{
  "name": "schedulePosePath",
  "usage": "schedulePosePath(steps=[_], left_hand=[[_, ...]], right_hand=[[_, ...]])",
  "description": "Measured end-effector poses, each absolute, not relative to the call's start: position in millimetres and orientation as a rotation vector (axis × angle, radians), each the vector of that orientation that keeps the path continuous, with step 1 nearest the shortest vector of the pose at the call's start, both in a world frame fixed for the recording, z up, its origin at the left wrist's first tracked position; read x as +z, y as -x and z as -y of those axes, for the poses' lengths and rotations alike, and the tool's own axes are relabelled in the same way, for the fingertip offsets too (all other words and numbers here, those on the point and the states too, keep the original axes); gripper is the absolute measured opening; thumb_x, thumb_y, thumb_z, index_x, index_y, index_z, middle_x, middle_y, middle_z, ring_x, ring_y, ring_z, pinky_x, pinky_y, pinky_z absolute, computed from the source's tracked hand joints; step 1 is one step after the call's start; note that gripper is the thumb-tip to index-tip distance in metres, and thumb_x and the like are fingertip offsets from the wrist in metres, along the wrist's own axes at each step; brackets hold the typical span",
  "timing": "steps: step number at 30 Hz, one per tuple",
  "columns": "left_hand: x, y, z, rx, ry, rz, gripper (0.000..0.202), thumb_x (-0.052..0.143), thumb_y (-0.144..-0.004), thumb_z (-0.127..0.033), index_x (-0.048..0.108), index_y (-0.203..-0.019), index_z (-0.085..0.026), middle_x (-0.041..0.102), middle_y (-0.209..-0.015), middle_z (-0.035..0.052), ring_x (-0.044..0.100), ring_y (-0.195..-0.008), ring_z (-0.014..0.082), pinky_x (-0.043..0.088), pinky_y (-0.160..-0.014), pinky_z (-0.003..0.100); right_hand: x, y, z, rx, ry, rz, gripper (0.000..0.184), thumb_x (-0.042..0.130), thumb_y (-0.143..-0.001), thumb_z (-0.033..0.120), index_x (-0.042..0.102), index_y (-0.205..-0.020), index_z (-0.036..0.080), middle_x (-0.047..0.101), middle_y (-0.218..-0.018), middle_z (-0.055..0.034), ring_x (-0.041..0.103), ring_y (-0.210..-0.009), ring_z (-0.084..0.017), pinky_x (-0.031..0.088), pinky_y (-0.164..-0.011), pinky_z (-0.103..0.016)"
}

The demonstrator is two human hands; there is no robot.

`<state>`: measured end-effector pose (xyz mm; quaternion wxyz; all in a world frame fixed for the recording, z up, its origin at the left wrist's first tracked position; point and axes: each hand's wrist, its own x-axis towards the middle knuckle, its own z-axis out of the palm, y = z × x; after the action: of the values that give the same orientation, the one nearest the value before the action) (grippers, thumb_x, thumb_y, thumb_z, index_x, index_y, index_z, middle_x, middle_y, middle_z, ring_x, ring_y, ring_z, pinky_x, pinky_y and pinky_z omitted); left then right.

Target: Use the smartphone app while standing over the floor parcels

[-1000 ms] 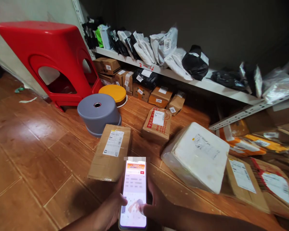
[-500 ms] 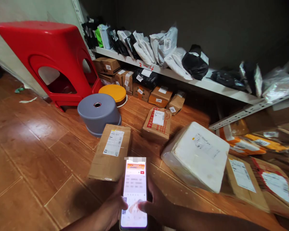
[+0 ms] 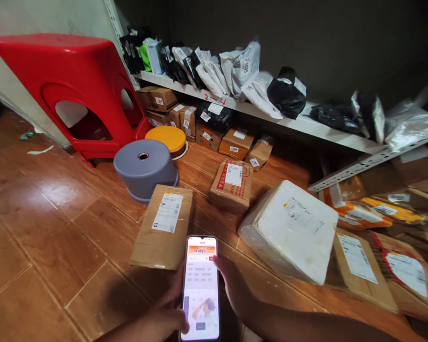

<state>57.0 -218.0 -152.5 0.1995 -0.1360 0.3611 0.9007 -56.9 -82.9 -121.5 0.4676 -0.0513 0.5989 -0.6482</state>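
Note:
A lit smartphone (image 3: 201, 282) is held upright in front of me, above the floor. My left hand (image 3: 171, 308) is wrapped round its left side, the thumb low on the screen's edge. From the right, my right hand (image 3: 235, 285) grips the phone, and its thumb touches a red button near the top of the screen. An orange banner and rows of blurred text show on the display; a pale picture lies below. Just beyond the phone, a taped cardboard box (image 3: 163, 228) with a white label lies on the floor.
A white foam box (image 3: 292, 232) and a red-printed carton (image 3: 231, 185) sit ahead. Grey (image 3: 146, 166) and yellow (image 3: 166, 138) stools stand by a red stool (image 3: 74, 90). Parcels fill a white shelf (image 3: 317, 128), with cartons below and more packages (image 3: 358, 270) at right.
My right thumb has moved up from the lower screen to the red button. The left thumb has slid slightly lower. The keyboard area now looks different; the boxes have not moved.

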Motion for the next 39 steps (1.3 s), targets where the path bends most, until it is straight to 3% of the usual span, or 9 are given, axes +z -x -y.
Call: schedulePosePath(steps=[4,8,16,19,23,27,30,35,39], left_hand=[[-153,-56,213,2.570,0.477,-0.988,0.127,0.048,-0.039,-0.007,-0.028,-0.139,-0.032,0.059,-0.127,0.0036,0.055,-0.113,0.0269,0.040,-0.089,0.040],[-143,-51,209,2.599,0.565,-0.933,0.123,0.050,-0.045,-0.009,-0.026,-0.141,-0.026,0.063,-0.116,0.0047,0.053,-0.113,0.0266,0.040,-0.088,0.038],[-148,-52,206,2.648,0.572,-0.848,0.120,0.060,-0.054,-0.016,-0.021,-0.142,-0.025,0.058,-0.128,0.0083,0.051,-0.119,0.0285,0.035,-0.101,0.045],[-149,-53,206,2.643,0.577,-0.842,0.122,0.058,-0.054,-0.014,-0.028,-0.139,-0.027,0.059,-0.126,0.0080,0.055,-0.114,0.0286,0.038,-0.094,0.045],[-146,-53,206,2.622,0.557,-0.854,0.121,0.057,-0.053,-0.016,-0.028,-0.139,-0.023,0.063,-0.118,0.0085,0.059,-0.106,0.0274,0.041,-0.086,0.041],[-143,-51,206,2.585,0.602,-0.935,0.118,0.055,-0.050,-0.016,-0.017,-0.142,-0.026,0.061,-0.119,0.0088,0.057,-0.106,0.0268,0.042,-0.082,0.039],[-141,-50,207,2.576,0.619,-0.958,0.114,0.054,-0.048,-0.017,-0.007,-0.143,-0.023,0.060,-0.120,0.0099,0.055,-0.109,0.0276,0.041,-0.088,0.042],[-141,-49,207,2.579,0.618,-0.938,0.110,0.056,-0.047,-0.018,0.000,-0.142,-0.023,0.054,-0.130,0.0095,0.046,-0.123,0.0278,0.032,-0.103,0.045],[-140,-48,207,2.562,0.591,-0.966,0.103,0.053,-0.046,-0.018,0.012,-0.139,-0.023,0.054,-0.130,0.0102,0.046,-0.120,0.0305,0.034,-0.098,0.047]], right_hand=[[-119,55,85,-1.601,-0.015,-1.402,0.060,0.049,-0.069,0.075,0.068,-0.072,0.018,0.070,-0.072,-0.0088,0.063,-0.073,-0.029,0.048,-0.081,-0.049],[-122,55,85,-1.600,0.044,-1.472,0.056,0.047,-0.073,0.069,0.068,-0.073,0.017,0.069,-0.070,-0.0084,0.062,-0.078,-0.029,0.048,-0.078,-0.047],[-122,56,80,-1.548,0.029,-1.624,0.058,0.049,-0.069,0.075,0.068,-0.075,0.020,0.072,-0.082,-0.0063,0.062,-0.087,-0.029,0.045,-0.090,-0.047],[-126,55,79,-1.583,0.089,-1.600,0.049,0.054,-0.071,0.067,0.066,-0.079,0.021,0.072,-0.081,-0.0055,0.063,-0.082,-0.027,0.048,-0.084,-0.046],[-134,54,77,-1.526,0.158,-1.594,0.036,0.062,-0.068,0.042,0.062,-0.096,0.019,0.072,-0.087,-0.0060,0.065,-0.084,-0.028,0.048,-0.081,-0.046],[-139,54,75,-1.468,0.207,-1.683,0.037,0.064,-0.067,0.042,0.059,-0.094,0.018,0.071,-0.092,-0.0095,0.065,-0.087,-0.029,0.048,-0.079,-0.046],[-139,54,76,-1.457,0.189,-1.684,0.040,0.067,-0.067,0.048,0.058,-0.092,0.017,0.071,-0.093,-0.0109,0.065,-0.085,-0.029,0.048,-0.079,-0.046],[-132,53,78,-1.584,0.136,-1.520,0.043,0.059,-0.070,0.055,0.060,-0.092,0.018,0.072,-0.084,-0.0078,0.065,-0.077,-0.027,0.048,-0.078,-0.046],[-128,54,79,-1.602,0.148,-1.562,0.036,0.057,-0.073,0.053,0.063,-0.085,0.020,0.071,-0.077,-0.0044,0.063,-0.077,-0.026,0.048,-0.078,-0.044]])
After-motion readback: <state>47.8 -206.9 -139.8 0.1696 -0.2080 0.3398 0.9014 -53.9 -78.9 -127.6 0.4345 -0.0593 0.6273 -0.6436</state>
